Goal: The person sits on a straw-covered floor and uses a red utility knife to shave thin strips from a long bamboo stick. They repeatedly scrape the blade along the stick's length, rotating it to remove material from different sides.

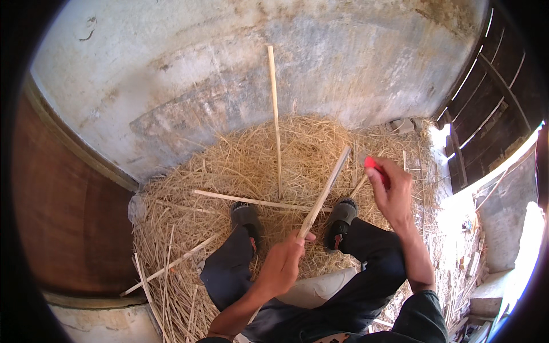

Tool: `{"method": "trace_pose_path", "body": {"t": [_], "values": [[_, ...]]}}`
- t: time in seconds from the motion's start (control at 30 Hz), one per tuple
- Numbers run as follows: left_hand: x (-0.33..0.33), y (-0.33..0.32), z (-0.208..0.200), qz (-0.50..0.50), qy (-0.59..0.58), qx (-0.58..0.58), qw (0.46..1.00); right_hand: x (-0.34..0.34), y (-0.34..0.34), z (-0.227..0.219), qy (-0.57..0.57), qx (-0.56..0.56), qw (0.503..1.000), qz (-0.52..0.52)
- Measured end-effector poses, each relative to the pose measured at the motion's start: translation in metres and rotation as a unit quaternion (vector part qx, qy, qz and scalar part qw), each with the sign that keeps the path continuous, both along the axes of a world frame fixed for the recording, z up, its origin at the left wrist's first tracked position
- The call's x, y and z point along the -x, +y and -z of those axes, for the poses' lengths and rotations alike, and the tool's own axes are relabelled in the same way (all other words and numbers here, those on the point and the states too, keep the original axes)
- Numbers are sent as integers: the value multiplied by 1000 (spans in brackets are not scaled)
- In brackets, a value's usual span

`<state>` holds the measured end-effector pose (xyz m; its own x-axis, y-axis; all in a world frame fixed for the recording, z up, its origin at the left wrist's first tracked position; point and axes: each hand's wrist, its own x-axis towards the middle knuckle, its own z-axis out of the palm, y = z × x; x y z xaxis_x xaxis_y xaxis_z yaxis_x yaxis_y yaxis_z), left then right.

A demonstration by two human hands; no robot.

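My left hand point(281, 266) is closed around the lower part of a split bamboo strip point(326, 191), which tilts up and to the right between my knees. In my right hand point(393, 191) is a small red utility knife point(374, 166), mostly covered by the fingers; a short greyish tip shows at its left end. That tip is a little to the right of the strip's upper end, apart from it. Past my feet, a loose bamboo stick point(246, 199) lies crosswise on the straw, and a longer pole point(274, 114) leans upright against the wall.
Straw and shavings point(309, 140) cover the ground around my dark shoes point(341, 220). A stained plaster wall point(229, 68) rises ahead. At left stands a brown wooden panel point(74, 211); several thin strips point(171, 266) lie beside it. Dark slatted boards point(486, 97) are at right.
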<state>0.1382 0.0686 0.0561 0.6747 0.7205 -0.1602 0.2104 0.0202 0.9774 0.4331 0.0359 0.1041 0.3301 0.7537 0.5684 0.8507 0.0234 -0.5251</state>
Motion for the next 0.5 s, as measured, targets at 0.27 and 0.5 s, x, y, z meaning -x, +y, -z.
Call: {"method": "trace_pose_path", "body": {"t": [0.27,0.5], "values": [[-6,7,-4,-18,-12,-45,999,47,-6,19,-57,32,976,-209],[-15,-3,-7,-69,19,-159,985,59,-5,25,-85,29,974,-206]]}}
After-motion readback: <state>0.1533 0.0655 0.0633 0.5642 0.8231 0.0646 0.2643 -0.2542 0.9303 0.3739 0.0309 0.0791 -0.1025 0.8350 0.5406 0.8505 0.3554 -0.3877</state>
